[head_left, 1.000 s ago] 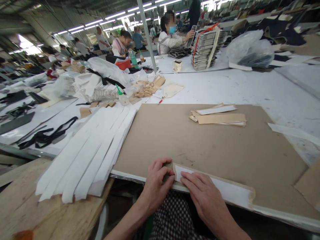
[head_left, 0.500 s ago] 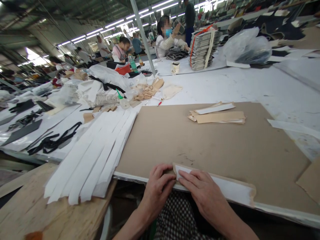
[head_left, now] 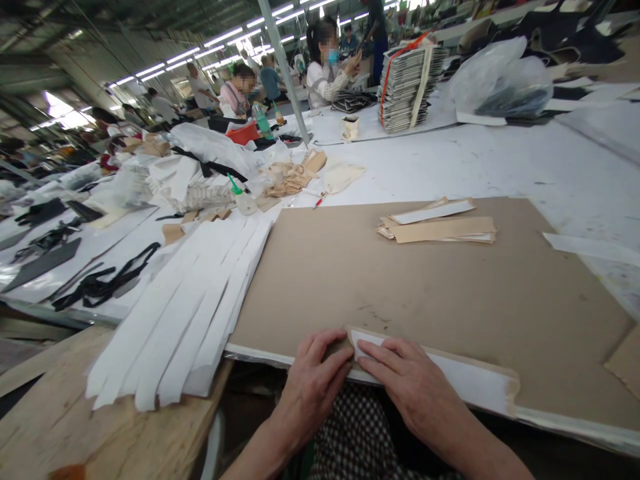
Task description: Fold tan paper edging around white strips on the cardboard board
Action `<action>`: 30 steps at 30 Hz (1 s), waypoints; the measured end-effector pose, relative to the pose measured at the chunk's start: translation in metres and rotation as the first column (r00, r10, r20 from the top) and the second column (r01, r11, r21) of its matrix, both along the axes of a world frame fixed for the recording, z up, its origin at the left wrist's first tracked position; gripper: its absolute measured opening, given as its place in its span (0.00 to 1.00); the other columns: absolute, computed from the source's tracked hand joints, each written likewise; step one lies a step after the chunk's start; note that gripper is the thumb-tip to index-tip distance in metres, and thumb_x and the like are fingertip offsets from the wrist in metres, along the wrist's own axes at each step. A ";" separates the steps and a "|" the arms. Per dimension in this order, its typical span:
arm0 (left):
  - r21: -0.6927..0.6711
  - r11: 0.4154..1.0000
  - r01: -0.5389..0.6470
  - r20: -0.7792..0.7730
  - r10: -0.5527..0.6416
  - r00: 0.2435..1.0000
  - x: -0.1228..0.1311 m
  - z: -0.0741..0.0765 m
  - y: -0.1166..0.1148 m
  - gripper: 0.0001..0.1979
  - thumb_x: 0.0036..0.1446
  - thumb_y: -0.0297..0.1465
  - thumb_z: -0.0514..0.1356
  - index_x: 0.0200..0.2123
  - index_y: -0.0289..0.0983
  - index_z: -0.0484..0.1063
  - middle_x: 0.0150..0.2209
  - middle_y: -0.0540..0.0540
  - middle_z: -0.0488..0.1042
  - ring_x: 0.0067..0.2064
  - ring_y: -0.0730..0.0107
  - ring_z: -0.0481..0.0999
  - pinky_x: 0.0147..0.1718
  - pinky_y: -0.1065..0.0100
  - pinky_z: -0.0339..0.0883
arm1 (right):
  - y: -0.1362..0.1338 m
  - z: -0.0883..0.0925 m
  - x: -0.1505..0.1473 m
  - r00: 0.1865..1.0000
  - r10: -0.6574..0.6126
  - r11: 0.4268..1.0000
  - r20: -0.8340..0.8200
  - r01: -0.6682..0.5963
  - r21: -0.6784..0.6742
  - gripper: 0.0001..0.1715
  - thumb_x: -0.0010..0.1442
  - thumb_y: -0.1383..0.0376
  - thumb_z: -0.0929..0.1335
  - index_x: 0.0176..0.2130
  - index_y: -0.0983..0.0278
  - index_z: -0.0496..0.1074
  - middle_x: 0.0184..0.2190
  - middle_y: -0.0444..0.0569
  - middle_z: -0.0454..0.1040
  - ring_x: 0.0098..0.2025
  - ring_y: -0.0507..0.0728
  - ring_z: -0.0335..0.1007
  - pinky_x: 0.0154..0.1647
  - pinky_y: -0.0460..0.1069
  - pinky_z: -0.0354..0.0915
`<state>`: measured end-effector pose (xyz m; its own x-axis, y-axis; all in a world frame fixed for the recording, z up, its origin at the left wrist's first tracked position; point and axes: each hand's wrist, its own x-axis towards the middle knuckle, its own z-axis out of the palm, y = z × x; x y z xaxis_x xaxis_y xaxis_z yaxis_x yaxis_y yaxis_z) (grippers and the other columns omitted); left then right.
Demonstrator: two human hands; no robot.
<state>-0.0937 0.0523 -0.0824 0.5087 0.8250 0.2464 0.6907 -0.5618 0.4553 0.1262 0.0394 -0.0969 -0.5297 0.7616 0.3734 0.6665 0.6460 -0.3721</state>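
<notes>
A tan strip with a white strip laid on it [head_left: 473, 385] lies along the front edge of the brown board [head_left: 320, 280]. My left hand [head_left: 319, 373] is at its left end, thumb and fingertips drawn together on the tan edge there. Across the white face near that same end, the fingers of my right hand [head_left: 407, 370] lie flat and press down. The strip's middle is hidden under my right hand. Farther back on the board rests a small pile of similar tan and white strips [head_left: 443, 229].
Long white strips [head_left: 185, 313] fan out at left, overhanging a wooden surface [head_left: 125, 433]. Beyond stand a green-tipped bottle [head_left: 243, 199], tan scraps [head_left: 295, 175] and a tied stack of pieces [head_left: 410, 87]. A masked person [head_left: 325, 70] is across the table; a metal pole [head_left: 285, 73] rises there.
The view has shifted slightly. Both hands keep almost the same place on the strip, with only small finger movement. Across the table, the masked person's raised hand has lowered a little.
</notes>
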 end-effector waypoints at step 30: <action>-0.307 0.948 0.080 -0.371 -0.197 0.908 0.056 0.044 0.074 0.08 0.51 0.33 0.58 0.35 0.39 0.72 0.34 0.47 0.73 0.40 0.59 0.71 0.41 0.63 0.58 | -0.127 -0.004 0.279 0.065 -0.997 0.069 -0.030 0.981 -0.183 0.23 0.59 0.52 0.60 0.42 0.64 0.72 0.38 0.56 0.78 0.40 0.64 0.75 0.42 0.57 0.67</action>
